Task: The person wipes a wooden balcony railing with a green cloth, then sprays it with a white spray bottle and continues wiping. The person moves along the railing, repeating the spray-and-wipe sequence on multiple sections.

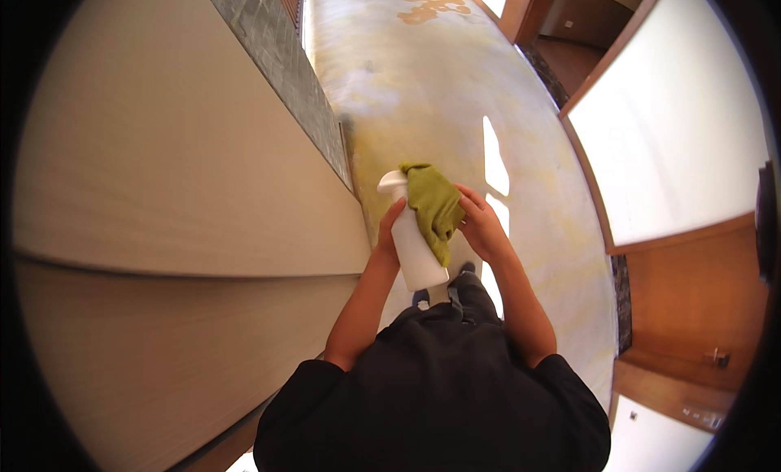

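Note:
A white plastic pump bottle (418,258) is held tilted in front of my body, its spout (390,180) pointing up and to the left. My left hand (388,225) grips the bottle's left side just below the neck, thumb on top. Over the bottle's right side hangs a green cloth (434,207), which hides part of the bottle and its neck. My right hand (480,222) holds the cloth's right edge between thumb and fingers. Some of its fingertips are hidden behind the cloth.
Wide beige panels (183,149) rise close on my left, with a grey brick strip (287,75) beyond. A mottled, shiny floor (421,94) stretches ahead, with bright sun patches (495,158). A brown wooden door (689,295) and white wall panels (665,130) stand on the right.

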The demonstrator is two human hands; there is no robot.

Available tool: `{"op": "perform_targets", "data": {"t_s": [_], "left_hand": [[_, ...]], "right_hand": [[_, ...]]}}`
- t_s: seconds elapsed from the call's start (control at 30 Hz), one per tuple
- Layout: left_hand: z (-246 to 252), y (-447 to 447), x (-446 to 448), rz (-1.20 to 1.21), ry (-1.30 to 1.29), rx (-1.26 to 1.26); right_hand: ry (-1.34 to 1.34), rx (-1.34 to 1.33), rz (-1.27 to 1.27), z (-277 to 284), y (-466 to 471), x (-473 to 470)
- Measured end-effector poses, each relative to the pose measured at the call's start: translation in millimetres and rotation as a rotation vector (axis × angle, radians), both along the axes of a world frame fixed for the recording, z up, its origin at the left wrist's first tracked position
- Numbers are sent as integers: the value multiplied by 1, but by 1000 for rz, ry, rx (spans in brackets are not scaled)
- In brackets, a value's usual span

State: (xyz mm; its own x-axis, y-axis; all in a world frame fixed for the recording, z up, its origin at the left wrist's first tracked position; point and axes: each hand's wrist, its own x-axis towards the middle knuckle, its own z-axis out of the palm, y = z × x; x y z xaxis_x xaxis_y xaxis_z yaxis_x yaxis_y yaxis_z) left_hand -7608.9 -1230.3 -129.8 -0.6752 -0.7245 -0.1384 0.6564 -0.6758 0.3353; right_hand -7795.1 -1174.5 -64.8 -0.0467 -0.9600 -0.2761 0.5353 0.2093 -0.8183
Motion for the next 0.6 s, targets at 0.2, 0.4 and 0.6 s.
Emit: {"op": "perform_targets", "data": {"t_s": [0.2, 0.4, 0.6], "left_hand": [[-28, -89, -6, 96, -34, 53], [-28, -201, -47, 238, -144, 68], [-42, -342, -57, 190, -97, 31]], "right_hand": [[423, -54, 207, -18, -127, -33], [267, -63, 369, 17, -263, -91], [48, -81, 530, -3, -415, -111]]}}
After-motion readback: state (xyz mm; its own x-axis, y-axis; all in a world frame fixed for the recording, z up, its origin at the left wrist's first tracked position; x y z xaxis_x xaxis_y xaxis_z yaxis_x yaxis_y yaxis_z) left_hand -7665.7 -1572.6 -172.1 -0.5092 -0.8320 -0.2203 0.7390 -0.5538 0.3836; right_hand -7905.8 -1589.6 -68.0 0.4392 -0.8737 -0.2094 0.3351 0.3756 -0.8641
